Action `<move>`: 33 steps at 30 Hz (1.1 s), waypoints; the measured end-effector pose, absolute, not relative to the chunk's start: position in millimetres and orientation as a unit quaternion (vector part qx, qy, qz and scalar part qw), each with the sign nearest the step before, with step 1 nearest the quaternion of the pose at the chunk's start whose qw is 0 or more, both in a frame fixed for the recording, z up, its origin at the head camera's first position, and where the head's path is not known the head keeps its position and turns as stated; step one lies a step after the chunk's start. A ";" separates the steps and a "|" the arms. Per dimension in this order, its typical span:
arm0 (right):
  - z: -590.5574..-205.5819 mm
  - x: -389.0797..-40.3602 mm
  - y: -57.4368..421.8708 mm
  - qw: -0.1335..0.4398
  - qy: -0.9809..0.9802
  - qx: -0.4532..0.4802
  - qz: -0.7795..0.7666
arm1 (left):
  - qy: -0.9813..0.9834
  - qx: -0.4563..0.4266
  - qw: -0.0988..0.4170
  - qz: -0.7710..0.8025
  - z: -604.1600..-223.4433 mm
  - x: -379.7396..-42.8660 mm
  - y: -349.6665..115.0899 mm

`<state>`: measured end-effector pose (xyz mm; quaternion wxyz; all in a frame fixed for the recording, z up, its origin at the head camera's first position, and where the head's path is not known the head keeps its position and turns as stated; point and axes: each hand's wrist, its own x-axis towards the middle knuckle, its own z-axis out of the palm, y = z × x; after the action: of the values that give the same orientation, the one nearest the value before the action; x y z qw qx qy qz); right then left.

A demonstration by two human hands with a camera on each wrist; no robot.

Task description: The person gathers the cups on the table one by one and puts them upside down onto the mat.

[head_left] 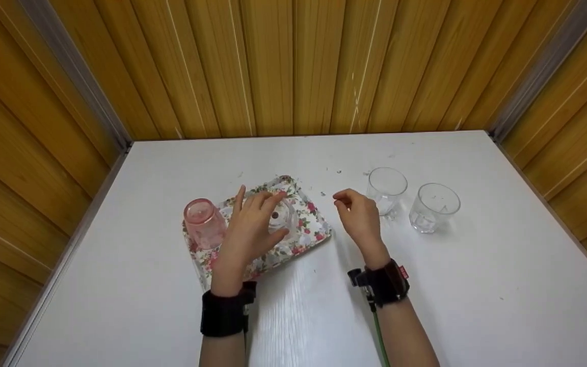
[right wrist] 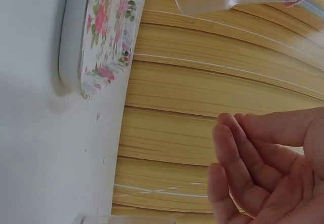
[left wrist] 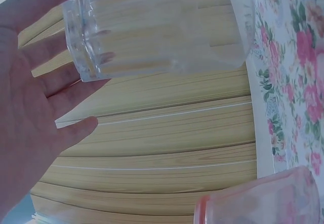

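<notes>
My left hand (head_left: 250, 224) is spread over a clear glass (head_left: 284, 216), its thumb and fingers apart around the upturned base. In the left wrist view this glass has its rim toward the tray, and straight fingers (left wrist: 66, 90) reach past its base; whether they touch it I cannot tell. The floral tray (head_left: 310, 224) lies underneath. A pink glass (head_left: 206, 227) stands upside down on the tray, left of the hand. Right of the tray hovers my right hand (head_left: 362, 216), fingers loosely bent, thumb near the fingertips, holding nothing.
Two clear glasses, one nearer (head_left: 433, 209) and one farther left (head_left: 386, 191), stand upright right of my right hand. Small specks are scattered over the white table (head_left: 497, 244). Wood-patterned panels (head_left: 314, 66) close off the back and both sides.
</notes>
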<state>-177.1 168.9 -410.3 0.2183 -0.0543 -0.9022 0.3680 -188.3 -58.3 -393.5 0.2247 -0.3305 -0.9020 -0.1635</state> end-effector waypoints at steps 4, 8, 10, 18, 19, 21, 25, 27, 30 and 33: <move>-412.8 -178.4 167.5 0.269 -0.907 -0.067 0.316 | -0.910 -0.320 0.205 -0.166 -396.7 -191.6 -60.1; -416.0 -180.4 169.1 0.298 -0.911 -0.073 0.276 | -0.913 -0.313 0.197 -0.173 -400.0 -194.5 -63.5; -417.1 -181.1 170.5 0.309 -0.911 -0.073 0.262 | -0.914 -0.310 0.195 -0.177 -401.4 -195.8 -65.4; -421.0 -183.3 176.6 0.320 -0.912 -0.073 0.245 | -0.918 -0.292 0.187 -0.191 -405.5 -199.1 -70.5; -421.7 -183.3 177.3 0.321 -0.912 -0.071 0.245 | -0.918 -0.291 0.189 -0.193 -405.7 -199.4 -71.0; -422.8 -183.4 178.9 0.325 -0.912 -0.069 0.243 | -0.917 -0.289 0.193 -0.196 -405.6 -199.8 -71.8; -424.3 -182.9 181.8 0.329 -0.911 -0.073 0.238 | -0.916 -0.287 0.199 -0.198 -405.9 -201.2 -73.3; -425.0 -182.7 183.4 0.327 -0.912 -0.078 0.235 | -0.916 -0.287 0.200 -0.195 -406.6 -201.9 -74.0; -426.3 -182.8 185.5 0.311 -0.916 -0.092 0.236 | -0.916 -0.286 0.200 -0.196 -407.4 -202.6 -74.7; -427.9 -183.1 187.5 0.291 -0.920 -0.109 0.240 | -0.916 -0.285 0.199 -0.199 -407.7 -203.0 -75.0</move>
<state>-183.1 187.5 -427.9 0.2906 -0.1089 -0.9199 0.2399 -203.0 -75.0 -407.7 0.1986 -0.2852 -0.9162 -0.1994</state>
